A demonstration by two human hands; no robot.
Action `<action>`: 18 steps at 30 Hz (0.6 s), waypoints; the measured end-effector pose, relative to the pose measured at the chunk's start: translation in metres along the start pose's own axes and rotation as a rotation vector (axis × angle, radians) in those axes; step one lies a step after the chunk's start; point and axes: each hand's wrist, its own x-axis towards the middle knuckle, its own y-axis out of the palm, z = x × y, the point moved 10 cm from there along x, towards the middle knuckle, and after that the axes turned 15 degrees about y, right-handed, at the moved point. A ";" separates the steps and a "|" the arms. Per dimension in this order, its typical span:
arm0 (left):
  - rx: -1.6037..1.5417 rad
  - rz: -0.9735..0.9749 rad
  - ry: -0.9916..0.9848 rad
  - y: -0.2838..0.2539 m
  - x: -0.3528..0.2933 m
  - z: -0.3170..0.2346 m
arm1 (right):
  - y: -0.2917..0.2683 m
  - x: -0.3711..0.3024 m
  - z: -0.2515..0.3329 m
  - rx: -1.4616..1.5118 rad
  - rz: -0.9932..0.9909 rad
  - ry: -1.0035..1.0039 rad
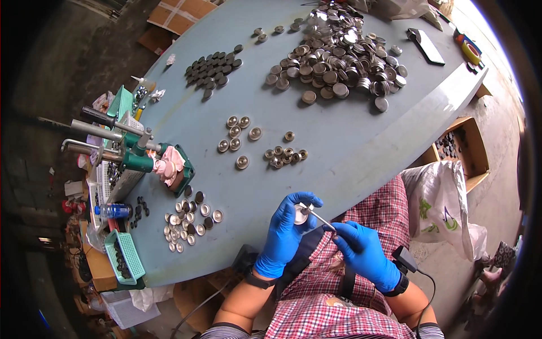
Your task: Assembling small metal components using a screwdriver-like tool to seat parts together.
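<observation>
We find the left hand point(284, 231), in a blue glove, curled around a small round metal part point(301, 214) held just over the near edge of the grey table point(339, 141). The right hand point(364, 251), also gloved, pinches a thin metal tool point(319, 218) whose tip touches that part. Beyond lie small clusters of metal discs point(285, 155), a large heap of them point(339, 53), dark caps point(213, 68) and a green press point(141, 155) at left
</observation>
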 end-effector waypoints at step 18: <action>0.438 -0.111 0.221 0.001 0.009 -0.046 | -0.009 -0.023 -0.015 0.545 0.096 0.394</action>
